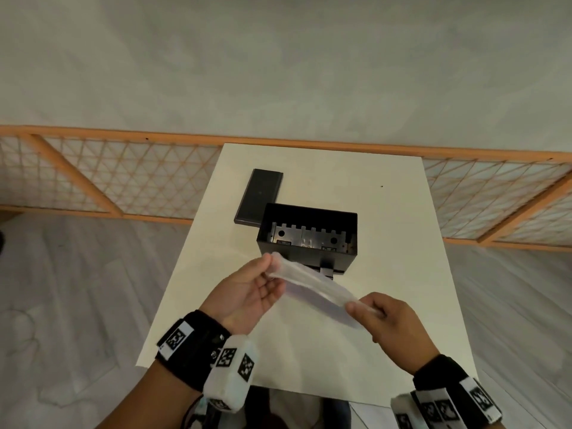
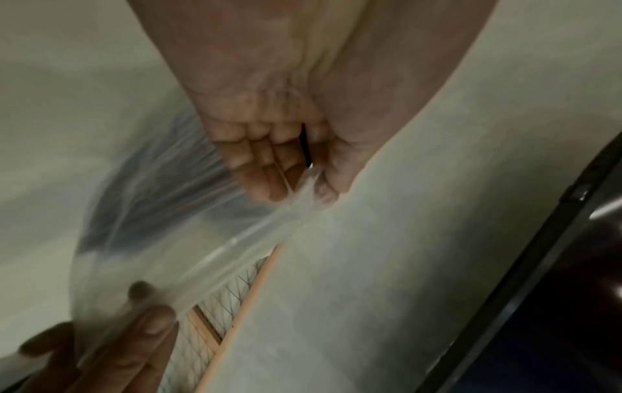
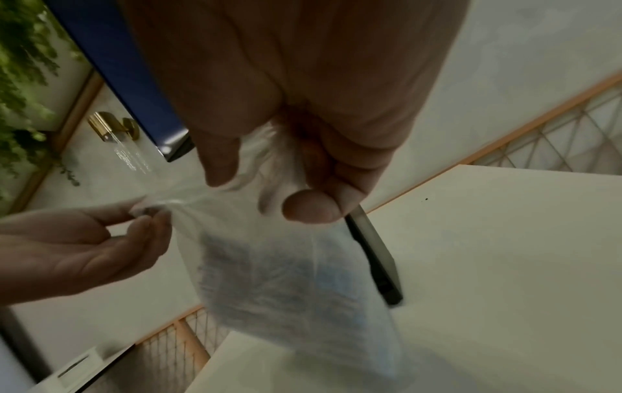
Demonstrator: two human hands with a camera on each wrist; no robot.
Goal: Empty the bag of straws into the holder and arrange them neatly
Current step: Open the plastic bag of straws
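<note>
Clear straw bag (image 1: 312, 287) is pinched at opposite top corners by left hand (image 1: 247, 294) and right hand (image 1: 391, 325). If mouth is jerked open short of the open black holder (image 1: 308, 235), straws, seemingly inside, may be spilled onto the table (image 1: 387, 243).

Head view downward, wrist views close — shared bag (image 1: 312, 286)
</note>
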